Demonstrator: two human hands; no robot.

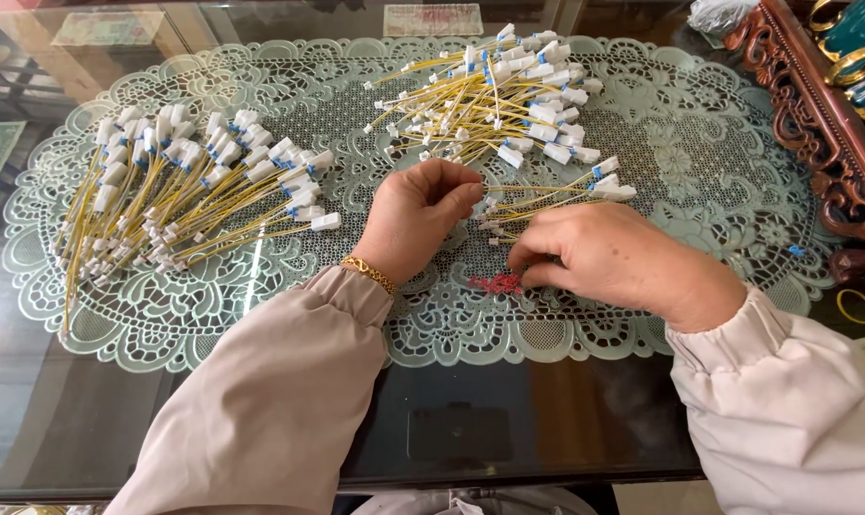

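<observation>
Two hands are working together at the middle of the lace mat (699, 181): the left hand (415, 217) is pinching a small bunch of yellow wires (547, 198), while the right hand (612, 256) is closing its fingertips over the little red bits (496, 283). It looks like gathering; next comes, I'd judge, a steady pinch to keep the bunch together.

Wire pile (189, 181) left on lace mat (699, 162), second pile (499, 100) behind hands, carved tray (823, 143) right.
</observation>
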